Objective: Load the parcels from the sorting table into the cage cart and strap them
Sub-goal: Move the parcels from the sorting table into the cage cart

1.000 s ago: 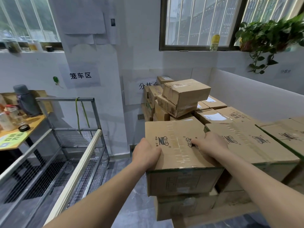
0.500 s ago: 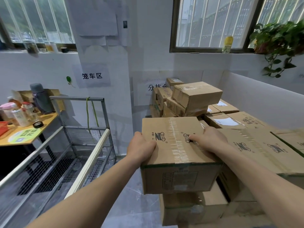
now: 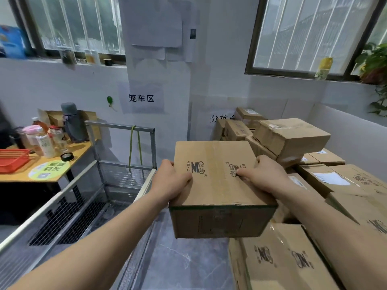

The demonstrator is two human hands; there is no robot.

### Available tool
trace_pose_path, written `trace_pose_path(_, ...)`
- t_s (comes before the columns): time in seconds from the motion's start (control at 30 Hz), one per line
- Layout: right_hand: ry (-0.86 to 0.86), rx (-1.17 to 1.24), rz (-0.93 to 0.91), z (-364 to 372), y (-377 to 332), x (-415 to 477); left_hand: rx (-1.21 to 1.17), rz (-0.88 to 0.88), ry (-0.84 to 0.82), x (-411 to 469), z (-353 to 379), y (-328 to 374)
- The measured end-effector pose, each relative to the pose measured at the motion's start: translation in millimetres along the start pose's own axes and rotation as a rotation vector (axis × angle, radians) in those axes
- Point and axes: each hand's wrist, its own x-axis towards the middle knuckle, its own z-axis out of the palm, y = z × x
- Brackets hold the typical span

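Barely begun, I judge: left hand (image 3: 173, 183) and right hand (image 3: 263, 176) grip one parcel (image 3: 215, 185) just right of the cage cart (image 3: 121, 127); none seen loaded, stacked parcels (image 3: 293, 137) wait farther right.

Cage cart (image 3: 119, 126) open-topped left, floor gap (image 3: 184, 262) between, stacked parcels (image 3: 291, 137) crowding right

Soft, even daylight from two barred windows, the left window (image 3: 73, 24) and the right window (image 3: 310, 32); panes washed pale. White wall (image 3: 52, 86) bright, no hard shadows. The box (image 3: 219, 185) has a lit top and a darker front face. Wide lens bows the window frames outward. Clutter on the desk (image 3: 41, 170) is slightly smeared.
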Motion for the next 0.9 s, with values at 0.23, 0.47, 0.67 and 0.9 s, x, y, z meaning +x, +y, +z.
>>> trace_pose_path(0.23, 0.022, 0.113, -0.113, 66, -106, 56, 0.002, 0.069, 0.057, 82, -78, -37)
trace_pose_path(0.47, -0.011, 0.159, -0.221, 124, -180, 107, 0.053, 0.072, 0.143, 147, -133, -71)
trace_pose_path(0.67, -0.102, 0.219, -0.311, 179, -238, 181, 0.055, -0.009, 0.246, 216, -163, -100)
trace_pose_path(0.9, -0.284, 0.297, -0.427, 245, -302, 291, 0.025, -0.112, 0.390, 306, -181, -127)
